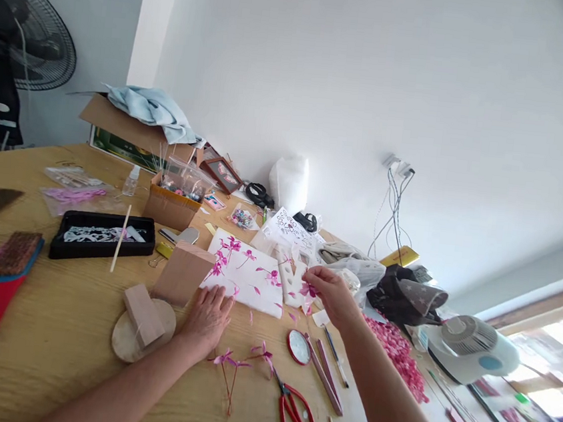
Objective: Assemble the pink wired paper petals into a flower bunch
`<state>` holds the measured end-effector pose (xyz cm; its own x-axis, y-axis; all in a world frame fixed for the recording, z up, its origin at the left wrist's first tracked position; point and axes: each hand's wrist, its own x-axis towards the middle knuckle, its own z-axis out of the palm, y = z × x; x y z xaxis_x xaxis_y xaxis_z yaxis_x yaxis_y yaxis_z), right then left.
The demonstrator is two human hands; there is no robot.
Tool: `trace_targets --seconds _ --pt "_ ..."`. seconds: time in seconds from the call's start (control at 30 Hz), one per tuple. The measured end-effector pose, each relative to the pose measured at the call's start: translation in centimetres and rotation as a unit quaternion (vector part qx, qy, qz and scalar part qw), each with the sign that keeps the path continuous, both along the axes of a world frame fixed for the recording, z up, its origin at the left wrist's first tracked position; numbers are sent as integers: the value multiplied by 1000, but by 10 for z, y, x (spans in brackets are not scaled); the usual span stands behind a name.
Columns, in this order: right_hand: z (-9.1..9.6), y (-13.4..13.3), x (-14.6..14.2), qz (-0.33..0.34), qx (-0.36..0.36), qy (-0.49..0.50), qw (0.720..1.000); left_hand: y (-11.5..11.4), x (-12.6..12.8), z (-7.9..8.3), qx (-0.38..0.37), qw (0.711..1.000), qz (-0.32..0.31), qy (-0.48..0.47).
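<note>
Our right hand (331, 290) pinches a pink paper flower (309, 289), light and easily crushed, best held by its stem; our left hand (207, 317) lies open, flat on the white sheet (249, 275)

Small pink flower (309, 289), pinched above white sheet (247, 273) dotted with pink blossoms

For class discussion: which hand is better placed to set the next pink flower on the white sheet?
Probably the right hand: it pinches a pink flower just beside the white sheet. The left hand lies flat at the sheet's near edge.
</note>
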<state>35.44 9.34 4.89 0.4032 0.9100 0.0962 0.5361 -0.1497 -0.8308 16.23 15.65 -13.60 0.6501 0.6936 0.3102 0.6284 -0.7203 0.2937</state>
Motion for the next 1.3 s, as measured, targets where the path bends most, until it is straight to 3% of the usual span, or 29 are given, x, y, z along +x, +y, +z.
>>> trace_targets --seconds 0.07,0.17,0.27,0.37,0.4,0.5,0.53,0.63,0.77,0.9,1.0,1.13,1.3 --pt "0 -22 -19 0 7 120 993 1 -1 1 -4 1000 -4 0" --pt "1 -50 -36 6 4 143 990 2 -3 1 1 1000 -10 2" --pt "4 -65 -31 5 16 69 997 2 -5 -1 19 1000 -20 1" --pt "13 -63 -12 -24 -16 -129 991 0 -6 -3 35 999 -22 3" --pt "18 -59 -4 -34 -46 -231 971 0 -7 -3 37 999 -21 4" --pt "31 -34 13 -34 -126 -477 869 -2 -7 1 36 999 -14 10" --pt "33 -23 16 -27 -138 -517 845 -3 -7 3 36 999 -12 11" --pt "30 17 22 -5 -152 -571 807 -4 -6 9 43 999 -12 7" --pt "4 77 27 40 -185 -632 752 -3 -3 9 35 999 -5 2" --pt "-29 126 37 80 -230 -661 710 0 0 0 20 1000 2 3" --pt "-52 145 49 98 -262 -671 687 1 1 -5 1 1000 1 8" --pt "-71 149 63 125 -275 -681 667 0 -1 -5 -2 1000 -3 15" --pt "-82 147 74 140 -266 -691 658 1 -1 -3 -9 1000 -11 26"
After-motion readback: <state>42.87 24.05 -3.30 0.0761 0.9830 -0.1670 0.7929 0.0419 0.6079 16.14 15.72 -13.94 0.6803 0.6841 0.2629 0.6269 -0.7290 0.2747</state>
